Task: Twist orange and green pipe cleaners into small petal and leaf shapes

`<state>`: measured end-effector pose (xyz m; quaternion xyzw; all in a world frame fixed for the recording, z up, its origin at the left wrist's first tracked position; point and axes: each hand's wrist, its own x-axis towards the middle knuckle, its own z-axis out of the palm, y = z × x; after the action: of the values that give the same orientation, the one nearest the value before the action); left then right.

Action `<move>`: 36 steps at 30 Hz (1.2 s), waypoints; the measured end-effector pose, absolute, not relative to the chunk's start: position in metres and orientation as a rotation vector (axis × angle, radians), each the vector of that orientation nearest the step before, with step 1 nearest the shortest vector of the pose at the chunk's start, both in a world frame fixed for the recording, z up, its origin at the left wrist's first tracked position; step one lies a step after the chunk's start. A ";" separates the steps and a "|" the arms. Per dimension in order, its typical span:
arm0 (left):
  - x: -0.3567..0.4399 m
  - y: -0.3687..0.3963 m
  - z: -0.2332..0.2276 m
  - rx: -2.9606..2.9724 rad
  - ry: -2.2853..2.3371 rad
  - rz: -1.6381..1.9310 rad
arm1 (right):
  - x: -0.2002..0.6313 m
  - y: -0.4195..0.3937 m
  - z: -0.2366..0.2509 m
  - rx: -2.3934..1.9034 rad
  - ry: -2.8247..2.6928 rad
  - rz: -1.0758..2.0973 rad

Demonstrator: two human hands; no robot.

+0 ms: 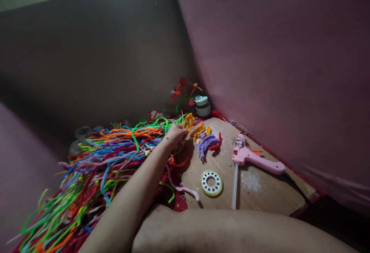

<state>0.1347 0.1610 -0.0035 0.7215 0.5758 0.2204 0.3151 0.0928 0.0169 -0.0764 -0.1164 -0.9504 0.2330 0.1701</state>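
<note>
Now, fingers first: what do you log for them?
– Your left hand (175,134) is stretched out ahead of you, the forearm coming in from lower left. The fingers (184,133) are bunched and curled toward the far right. They look drawn together, but from behind the knuckles I cannot tell whether they pinch anything.

What lies right at the tips?
– A yellow looped piece (189,121), touching or just beyond them, up and to the right. A second yellow piece (199,130) sits just beside it on the wooden board (260,191). The first piece's long axis runs roughly up and away from you, in line with your reach.

And under the hand?
– The heel of the hand rests on the near edge of the pipe-cleaner pile (110,156). Its strands run mostly left to right, fanning toward your wrist.

Further out?
– A purple bundle (206,144) and a red scrap (216,145) lie right of the yellow pieces, near but apart from the fingers. Beyond them are the ring disc (212,183) and the pink glue gun (257,160), with a white stick (234,185) pointing toward you. A small jar (202,106) stands at the far corner.

Other hand?
– Not in view. The left is the only hand at the yellow pieces.
</note>
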 end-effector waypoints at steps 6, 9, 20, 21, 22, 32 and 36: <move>0.135 0.165 -0.004 1.867 1.491 0.617 | 0.093 0.017 -0.077 -0.347 -2.717 0.661; 0.135 0.168 -0.005 1.862 1.475 0.614 | 0.093 0.017 -0.076 -0.355 -2.720 0.663; 0.136 0.165 -0.006 1.874 1.446 0.578 | 0.089 0.018 -0.073 -0.359 -2.715 0.673; 0.136 0.164 -0.005 1.877 1.445 0.576 | 0.088 0.018 -0.073 -0.361 -2.715 0.673; 0.136 0.163 -0.004 1.881 1.443 0.573 | 0.088 0.018 -0.073 -0.364 -2.716 0.672; 0.136 0.158 -0.003 1.938 1.415 0.564 | 0.094 0.016 -0.064 -0.334 -2.734 0.674; 0.136 0.161 -0.006 1.981 1.444 0.590 | 0.096 0.015 -0.064 -0.332 -2.744 0.663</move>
<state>0.1355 0.1609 -0.0061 0.7482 0.5453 0.2229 0.3052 0.0965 0.0150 -0.0639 -0.1156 -0.9546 0.2306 0.1491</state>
